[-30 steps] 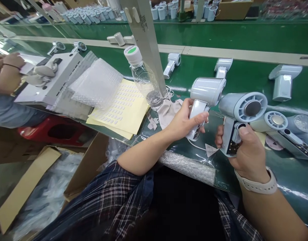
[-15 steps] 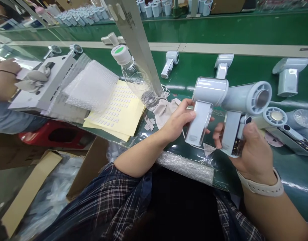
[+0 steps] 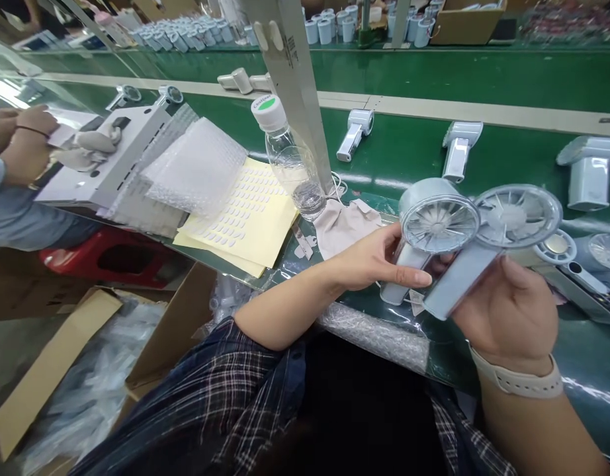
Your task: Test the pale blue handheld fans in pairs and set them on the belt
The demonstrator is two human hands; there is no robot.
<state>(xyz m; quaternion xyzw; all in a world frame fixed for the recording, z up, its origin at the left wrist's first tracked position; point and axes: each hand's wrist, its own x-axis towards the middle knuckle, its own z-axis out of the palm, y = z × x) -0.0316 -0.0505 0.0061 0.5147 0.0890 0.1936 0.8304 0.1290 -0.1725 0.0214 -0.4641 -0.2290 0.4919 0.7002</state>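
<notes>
Each grip is closed on a fan handle: left hand [image 3: 379, 261] on the nearer handheld fan [image 3: 431, 228], right hand [image 3: 508, 311] on the second fan [image 3: 508, 221]. Both fans, held above the green tabletop [image 3: 409, 152], are now turned grille-forward, where half a second earlier their sides were shown, so the blades can apparently be inspected.

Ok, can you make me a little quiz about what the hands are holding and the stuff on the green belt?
1. True or false: the left hand and the right hand each hold a handheld fan.
2. Which way do the held fans' blade faces point? A) at the camera B) down at the belt
3. Fill in: the water bottle has a white cap with a ____ top.

Key: 1 true. 2 A: left fan, right fan. 3 green.
</notes>
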